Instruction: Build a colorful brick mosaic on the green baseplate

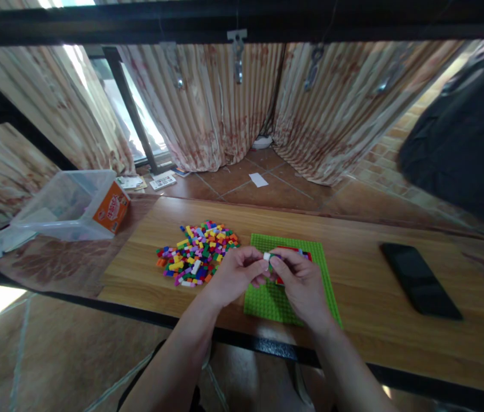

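Both hands meet over a green baseplate point(268, 303) on a wooden table. My left hand point(235, 273) is closed, pinching a small white brick point(266, 257) at its fingertips. My right hand point(300, 283) is closed too, its fingers pressed on a small green piece point(273, 260) that touches the white brick. A red-edged brick build point(300, 252) stands on the baseplate, mostly hidden behind my right hand. A heap of small bricks in many colours point(197, 254) lies just left of the baseplate.
A clear plastic tub point(59, 206) with an orange box point(112, 209) at its side sits at the far left. A black phone point(417, 279) lies flat on the right. Curtains hang behind; papers lie on the tiled floor. The table's front edge point(242, 340) has a black rim.
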